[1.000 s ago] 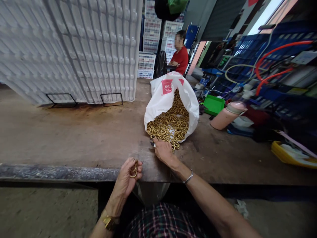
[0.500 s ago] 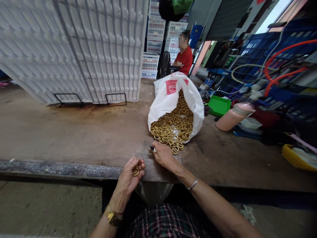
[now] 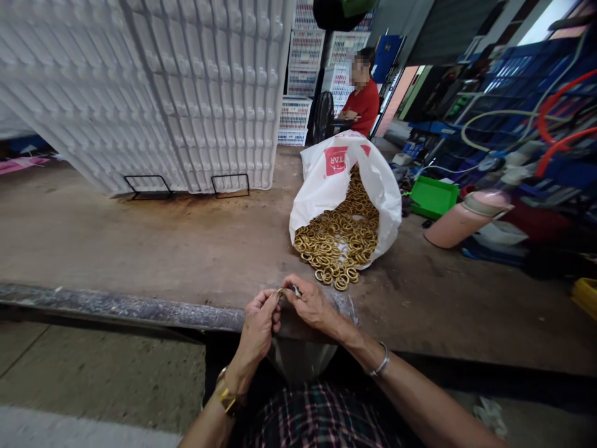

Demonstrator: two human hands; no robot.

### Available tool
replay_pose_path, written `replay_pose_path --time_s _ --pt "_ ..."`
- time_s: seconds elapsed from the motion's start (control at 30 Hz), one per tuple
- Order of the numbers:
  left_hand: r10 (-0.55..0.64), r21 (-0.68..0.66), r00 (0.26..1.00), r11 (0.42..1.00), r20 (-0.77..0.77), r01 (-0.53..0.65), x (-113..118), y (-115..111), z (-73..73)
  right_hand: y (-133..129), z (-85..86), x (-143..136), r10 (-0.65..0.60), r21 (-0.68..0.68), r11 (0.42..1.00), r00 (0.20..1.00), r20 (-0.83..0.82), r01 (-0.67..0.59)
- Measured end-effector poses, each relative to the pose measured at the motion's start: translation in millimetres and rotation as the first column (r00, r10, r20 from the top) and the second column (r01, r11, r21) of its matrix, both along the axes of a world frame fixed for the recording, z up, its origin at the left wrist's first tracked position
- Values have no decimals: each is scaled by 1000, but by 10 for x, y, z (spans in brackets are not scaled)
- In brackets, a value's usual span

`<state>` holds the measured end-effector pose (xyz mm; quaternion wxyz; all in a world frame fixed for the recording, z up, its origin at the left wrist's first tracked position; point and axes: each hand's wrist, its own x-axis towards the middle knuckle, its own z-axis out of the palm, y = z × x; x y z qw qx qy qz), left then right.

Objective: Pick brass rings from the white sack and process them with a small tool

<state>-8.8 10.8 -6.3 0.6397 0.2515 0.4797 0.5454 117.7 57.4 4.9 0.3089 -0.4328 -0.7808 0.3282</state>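
Observation:
My left hand point(image 3: 262, 317) is closed in a pinch over the table's front edge, with a brass-coloured ring point(image 3: 280, 292) at its fingertips. My right hand point(image 3: 311, 303) meets it there, fingers closed around a small black-and-pale tool point(image 3: 296, 290) whose kind I cannot make out. Whether the right fingertips also grip the ring is unclear. Just beyond the hands, a white plastic bag point(image 3: 317, 193) with red print lies on its side, mouth towards me. Many brass-coloured rings point(image 3: 333, 239) fill its mouth and spill onto the wooden table point(image 3: 209, 249).
White ribbed plastic trays point(image 3: 209, 93) stand upright at the left behind black wire stands point(image 3: 231, 185). At right are a pink bottle point(image 3: 461, 224), a green tray point(image 3: 433, 197) and orange hoses point(image 3: 543, 118). A person in red point(image 3: 366, 106) sits behind the bag.
My right hand has drawn back from the spilled rings to my left hand, still with the small tool. The left fingers have turned and now pinch a ring. The view has shifted slightly left.

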Motion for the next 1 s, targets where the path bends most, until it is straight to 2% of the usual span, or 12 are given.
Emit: replay_pose_path --time_s 0.1,0.2,0.3,0.4,0.5,0.67,0.87,1.0 --pt "28 32 991 999 -131 -24 8 -19 2 10 -22 -8 -29 -61 998 1000 10 30" --pt "66 106 952 994 -299 -36 15 -37 16 23 8 -12 -56 -164 985 998 34 61" --pt "72 151 940 988 -335 -22 12 -47 28 29 51 -16 -37 -284 958 999 15 39" --pt "18 100 959 995 -282 10 3 -49 31 31 55 -28 -38 -314 949 999 -32 26" --pt "-42 23 983 999 -180 47 -3 -45 32 32 34 -46 -43 -259 965 998 -38 32" --pt "-98 3 994 995 -45 98 -12 -35 48 16 47 -63 -23 -219 976 999 -37 15" --pt "-94 31 995 995 17 94 -16 -60 73 26 30 -69 -3 -219 975 995 -102 -20" --pt "-84 26 996 996 9 83 -9 -71 65 43 -21 -55 -42 -171 984 999 0 41"
